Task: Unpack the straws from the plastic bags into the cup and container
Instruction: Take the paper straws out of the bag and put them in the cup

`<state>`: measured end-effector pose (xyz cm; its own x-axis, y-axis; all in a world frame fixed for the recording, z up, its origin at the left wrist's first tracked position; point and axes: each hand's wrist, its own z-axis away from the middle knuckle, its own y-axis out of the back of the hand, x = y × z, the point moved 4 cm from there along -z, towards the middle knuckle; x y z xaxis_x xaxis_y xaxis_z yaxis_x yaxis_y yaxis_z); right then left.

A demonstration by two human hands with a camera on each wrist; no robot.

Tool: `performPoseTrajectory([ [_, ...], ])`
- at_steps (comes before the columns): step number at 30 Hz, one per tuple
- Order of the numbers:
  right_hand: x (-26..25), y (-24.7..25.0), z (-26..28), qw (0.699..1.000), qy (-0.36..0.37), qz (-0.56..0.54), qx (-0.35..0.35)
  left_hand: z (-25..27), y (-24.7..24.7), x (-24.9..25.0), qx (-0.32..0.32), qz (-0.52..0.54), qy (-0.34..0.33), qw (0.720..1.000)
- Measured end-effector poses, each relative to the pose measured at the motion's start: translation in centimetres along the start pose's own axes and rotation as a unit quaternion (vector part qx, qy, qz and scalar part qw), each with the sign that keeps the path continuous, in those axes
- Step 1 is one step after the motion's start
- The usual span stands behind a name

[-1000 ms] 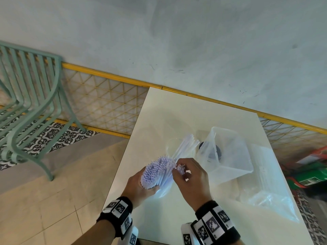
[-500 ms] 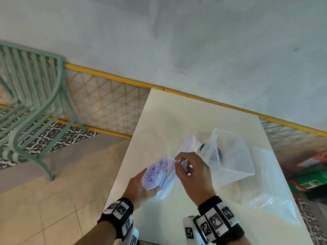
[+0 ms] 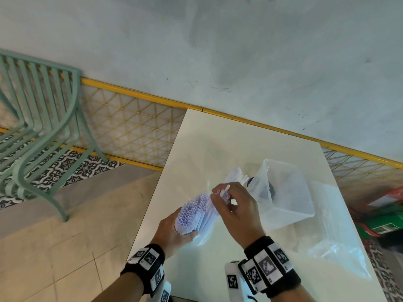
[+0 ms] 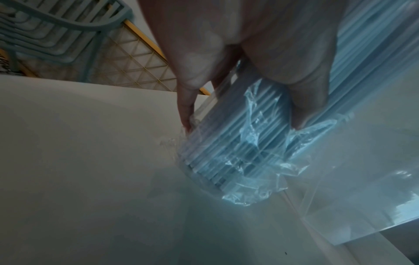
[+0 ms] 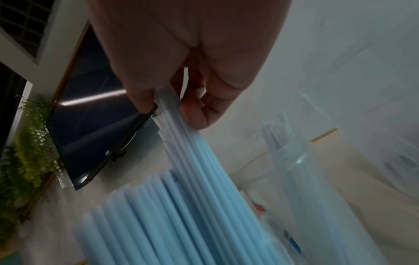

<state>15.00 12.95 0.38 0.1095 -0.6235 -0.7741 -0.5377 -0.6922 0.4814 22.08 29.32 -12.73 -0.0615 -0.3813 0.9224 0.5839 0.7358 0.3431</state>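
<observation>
A thick bundle of pale lilac straws [image 3: 192, 211] in its clear plastic bag [image 4: 244, 179] leans over the white table [image 3: 218, 149]. My left hand [image 3: 174, 232] grips the bundle from below, bag and all. My right hand [image 3: 231, 205] pinches a small bunch of straws [image 5: 181, 143] at their upper ends, lifted a little out of the bundle. Just behind stands a clear cup [image 5: 294, 175] with several straws in it. To the right sits the clear square container [image 3: 283, 192] with a dark round thing inside.
A second clear plastic bag [image 3: 331, 232] lies flat on the table's right side. A green metal chair [image 3: 39, 127] stands on the floor at the left. Red and green boxes [image 3: 388, 212] sit beyond the table's right edge. The table's far half is bare.
My right hand has drawn its small bunch of straws upward and away from the bundle. The left hand keeps its hold on the bundle in about the same place.
</observation>
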Motion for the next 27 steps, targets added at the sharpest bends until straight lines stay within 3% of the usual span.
performPoseTrajectory([
  [4, 0.6, -0.9, 0.4, 0.999, -0.013, 0.021, -0.031, 0.0, 0.0, 0.1, -0.002, 0.004, 0.002, 1.0],
  [9, -0.2, -0.5, -0.2, 0.999, 0.011, 0.035, 0.003, 0.1, 0.1, 0.2, 0.007, 0.002, -0.001, 1.0],
  [14, -0.3, -0.7, -0.3, 0.998, 0.0, 0.042, -0.047, 0.2, 0.0, 0.5, 0.002, 0.0, -0.011, 1.0],
  [17, -0.4, -0.6, -0.4, 0.998, -0.009, 0.048, -0.041, 0.2, 0.0, 0.6, 0.003, 0.001, -0.013, 1.0],
  [27, -3.3, 2.7, -3.4, 0.997, -0.051, 0.053, -0.033, 0.3, 0.1, 0.8, 0.003, 0.015, -0.011, 1.0],
])
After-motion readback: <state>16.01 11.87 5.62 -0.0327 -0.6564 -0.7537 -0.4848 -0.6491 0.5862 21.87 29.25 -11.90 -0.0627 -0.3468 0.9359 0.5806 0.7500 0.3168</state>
